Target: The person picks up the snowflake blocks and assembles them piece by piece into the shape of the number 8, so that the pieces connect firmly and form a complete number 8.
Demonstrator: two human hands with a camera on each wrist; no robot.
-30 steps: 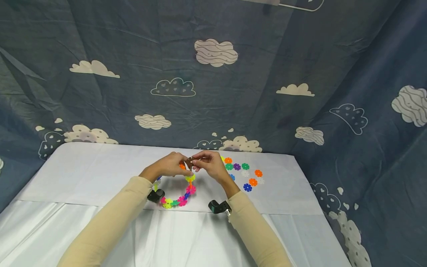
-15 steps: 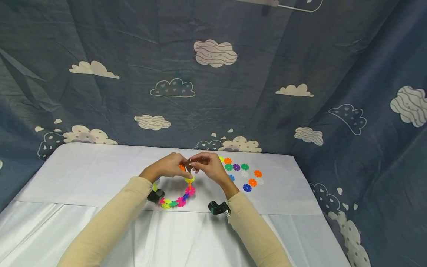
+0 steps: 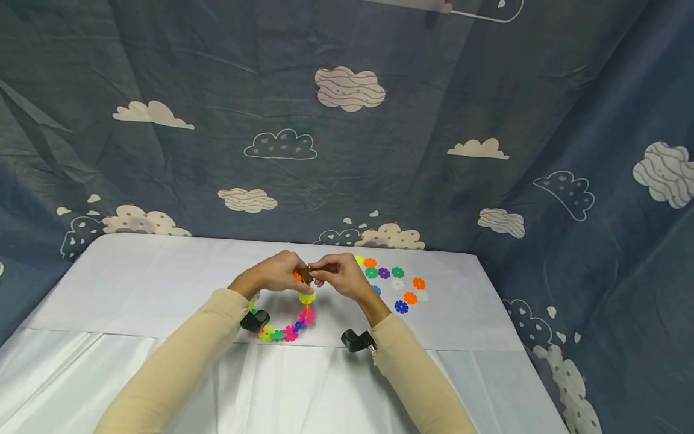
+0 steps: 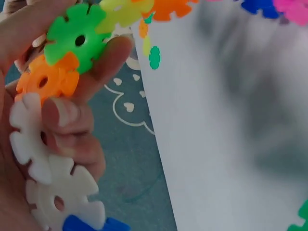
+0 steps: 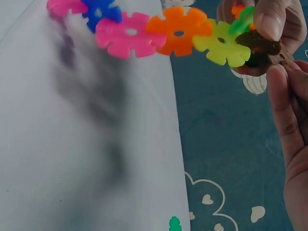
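Note:
My left hand (image 3: 279,272) grips a chain of interlocking flower-shaped plastic discs (image 3: 306,316), raised over the white table in a loop. In the left wrist view its fingers curl round an orange disc (image 4: 43,82) and a white disc (image 4: 29,134), beside a green disc (image 4: 79,41). Fingertips of my right hand (image 3: 343,274) pinch brown plastic (image 5: 284,60) right at a brown disc (image 5: 257,45) by the left thumb. The brown pieces overlap there, and fingers partly cover them. A yellow disc (image 5: 222,42) adjoins the brown one, followed by orange, pink and blue discs.
Loose flower discs lie right of the hands, among them an orange disc (image 3: 419,283), a blue disc (image 3: 401,307) and a purple disc (image 3: 384,273). A dark cloud-print curtain (image 3: 217,169) rises behind the white table (image 3: 179,265).
Both hands stay together at the brown pieces, slightly lower in the head view. The chain's near part has swung a little to the left.

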